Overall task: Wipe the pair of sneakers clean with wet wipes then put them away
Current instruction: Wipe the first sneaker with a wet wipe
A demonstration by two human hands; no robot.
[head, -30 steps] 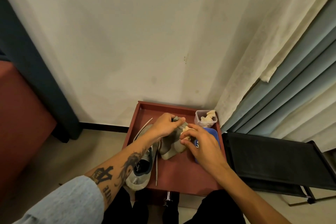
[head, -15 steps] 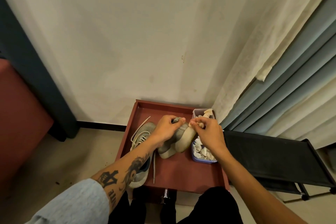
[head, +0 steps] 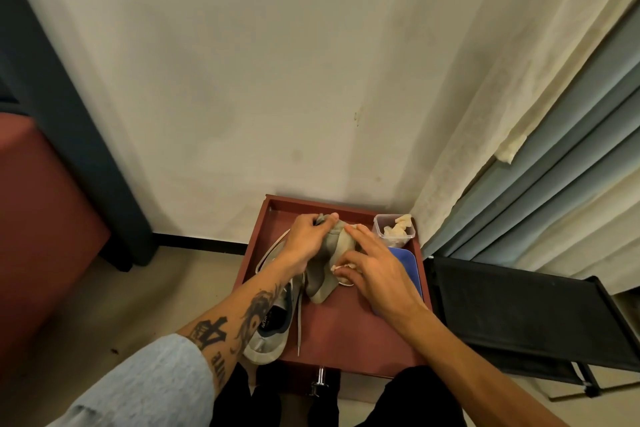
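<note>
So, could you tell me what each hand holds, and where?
Left hand grips the sneaker by its far end; right hand pinches a wet wipe against its sole.

— What is worn behind the left hand (head: 304, 243)?
— A pale grey-blue sleeve (head: 149, 381) ending mid-forearm. Between it and the wrist, dark tattoos (head: 221, 329): a block character, lettering, a swirling figure.
— And below the right hand (head: 377, 274)?
— Black trousers (head: 415, 399).
</note>
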